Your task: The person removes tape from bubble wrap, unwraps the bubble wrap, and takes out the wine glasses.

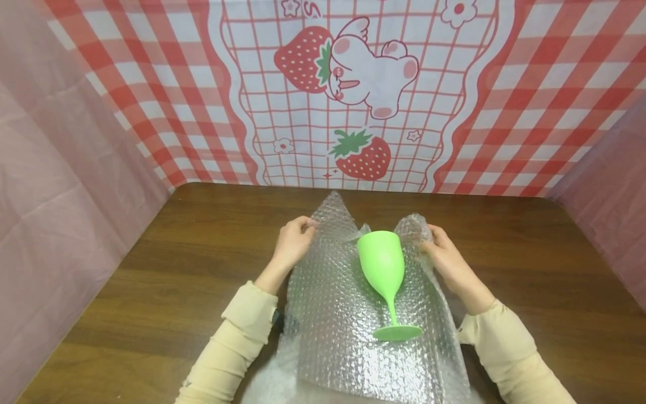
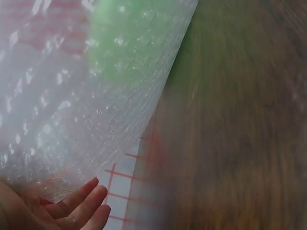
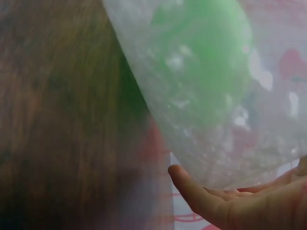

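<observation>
A bright green goblet (image 1: 382, 261) lies on a sheet of bubble wrap (image 1: 333, 303), its bowl toward the far side and its foot toward the person. On the left, the left hand (image 1: 295, 240) pinches the sheet's raised far corner. The right hand (image 1: 444, 252) grips the wrap's far right edge beside the goblet's bowl. Through the lifted wrap (image 2: 57, 110) in the left wrist view, the goblet shows as a green blur. A similar green blur appears behind the wrap (image 3: 206, 143) in the right wrist view, above the curled fingers (image 3: 201, 196).
The sheet spreads over a brown wooden table (image 1: 202, 269) and reaches its near side. Behind the table hangs a red and white checked cloth (image 1: 181, 101) with strawberry prints. Pink curtains (image 1: 60, 168) hang at both sides.
</observation>
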`<move>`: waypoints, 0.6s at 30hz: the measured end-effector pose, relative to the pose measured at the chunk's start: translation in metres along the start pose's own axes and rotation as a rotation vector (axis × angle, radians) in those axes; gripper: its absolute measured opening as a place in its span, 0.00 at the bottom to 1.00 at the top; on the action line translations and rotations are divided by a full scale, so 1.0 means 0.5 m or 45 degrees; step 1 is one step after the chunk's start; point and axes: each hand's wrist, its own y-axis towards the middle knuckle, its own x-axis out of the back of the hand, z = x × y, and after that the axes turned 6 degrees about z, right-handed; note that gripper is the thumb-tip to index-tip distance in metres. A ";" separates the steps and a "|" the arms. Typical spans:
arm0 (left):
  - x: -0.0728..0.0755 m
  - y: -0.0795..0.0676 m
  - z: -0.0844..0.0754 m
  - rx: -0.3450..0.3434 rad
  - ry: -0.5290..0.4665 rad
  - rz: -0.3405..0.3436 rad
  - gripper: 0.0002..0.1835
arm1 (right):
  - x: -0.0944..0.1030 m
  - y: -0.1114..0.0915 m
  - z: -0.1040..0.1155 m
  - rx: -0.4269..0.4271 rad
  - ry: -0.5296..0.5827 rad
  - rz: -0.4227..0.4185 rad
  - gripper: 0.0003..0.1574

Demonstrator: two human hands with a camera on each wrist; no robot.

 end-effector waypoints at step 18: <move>0.001 0.006 0.019 0.074 0.025 0.006 0.11 | 0.017 0.006 -0.019 -0.054 0.032 0.016 0.31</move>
